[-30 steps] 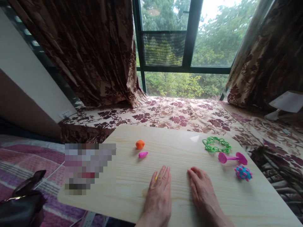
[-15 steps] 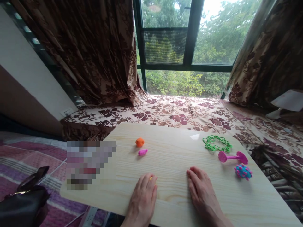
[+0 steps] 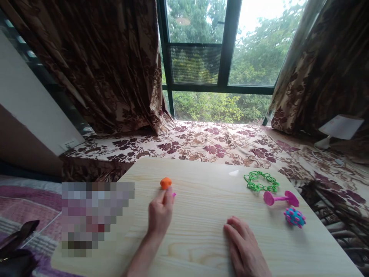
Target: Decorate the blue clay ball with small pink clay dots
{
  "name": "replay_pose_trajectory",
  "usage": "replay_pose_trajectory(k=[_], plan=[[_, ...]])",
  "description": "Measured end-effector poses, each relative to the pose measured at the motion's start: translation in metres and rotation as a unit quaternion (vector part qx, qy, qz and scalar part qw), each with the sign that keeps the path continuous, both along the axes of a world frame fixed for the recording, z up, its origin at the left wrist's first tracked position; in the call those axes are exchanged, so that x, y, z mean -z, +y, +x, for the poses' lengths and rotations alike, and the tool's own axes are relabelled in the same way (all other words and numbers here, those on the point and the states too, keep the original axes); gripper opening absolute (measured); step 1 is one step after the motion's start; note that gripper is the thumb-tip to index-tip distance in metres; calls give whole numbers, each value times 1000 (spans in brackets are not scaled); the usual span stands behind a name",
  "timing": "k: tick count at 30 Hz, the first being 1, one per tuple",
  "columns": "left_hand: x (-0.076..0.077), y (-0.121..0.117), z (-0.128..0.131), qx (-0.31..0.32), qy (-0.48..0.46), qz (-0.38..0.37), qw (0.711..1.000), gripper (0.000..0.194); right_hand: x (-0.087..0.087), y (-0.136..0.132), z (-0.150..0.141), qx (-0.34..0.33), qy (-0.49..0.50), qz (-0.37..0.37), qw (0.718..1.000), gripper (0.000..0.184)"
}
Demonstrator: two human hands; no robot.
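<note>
My left hand (image 3: 160, 214) reaches to the left half of the table, with most of its fingers curled and a fingertip at the front of an orange lump (image 3: 165, 183) that looks like modelling clay. What lies inside those fingers is hidden. Just right of the fingertips, only the end of a small pink clay piece (image 3: 173, 195) shows. My right hand (image 3: 245, 244) rests palm down on the wooden tabletop (image 3: 198, 219), its fingers stretched out and holding nothing. Nearest to it on the right is a blue clay lump with pink knobs (image 3: 294, 217).
A pink dumbbell-shaped piece (image 3: 280, 198) and a ring of green chain links (image 3: 261, 181) lie at the table's right side. A blurred-out patch (image 3: 98, 215) covers the left edge. Beyond stand a flower-patterned window seat (image 3: 198, 140) and a lamp (image 3: 340, 127).
My left hand first slid left and back with a bit of yellow under its fingers, then moved forward to the orange lump. That yellow is now out of sight. My right hand stayed in place.
</note>
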State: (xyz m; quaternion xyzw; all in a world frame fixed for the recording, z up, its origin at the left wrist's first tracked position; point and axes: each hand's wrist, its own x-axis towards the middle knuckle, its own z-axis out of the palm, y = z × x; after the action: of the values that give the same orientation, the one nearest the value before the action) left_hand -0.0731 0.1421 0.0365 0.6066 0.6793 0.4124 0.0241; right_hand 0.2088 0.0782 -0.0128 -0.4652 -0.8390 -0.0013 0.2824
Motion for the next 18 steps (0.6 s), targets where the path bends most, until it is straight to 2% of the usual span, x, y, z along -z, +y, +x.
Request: replay_pose_trajectory(k=[3, 5, 8, 11, 13, 15, 18], plan=[[-2, 17, -53, -46, 6, 18, 999, 27, -10, 3, -19, -30, -34, -7, 999, 37], [5, 25, -73, -58, 15, 19, 998, 28, -25, 20, -42, 2, -54, -36, 998, 37], [20, 30, -78, -53, 27, 16, 998, 35, -45, 60, -68, 79, -62, -61, 993, 38], [28, 27, -72, -47, 33, 32, 998, 44, -46, 83, -63, 133, -81, -79, 985, 40], [28, 24, -69, -49, 30, 51, 997, 47, -34, 71, -44, 120, -111, -79, 983, 41], [23, 20, -69, -52, 20, 72, 996, 46, -17, 41, -23, 70, -145, -52, 986, 43], [8, 11, -61, -57, -1, 104, 993, 43, -4, -1, -16, 21, -167, 0, 986, 49]])
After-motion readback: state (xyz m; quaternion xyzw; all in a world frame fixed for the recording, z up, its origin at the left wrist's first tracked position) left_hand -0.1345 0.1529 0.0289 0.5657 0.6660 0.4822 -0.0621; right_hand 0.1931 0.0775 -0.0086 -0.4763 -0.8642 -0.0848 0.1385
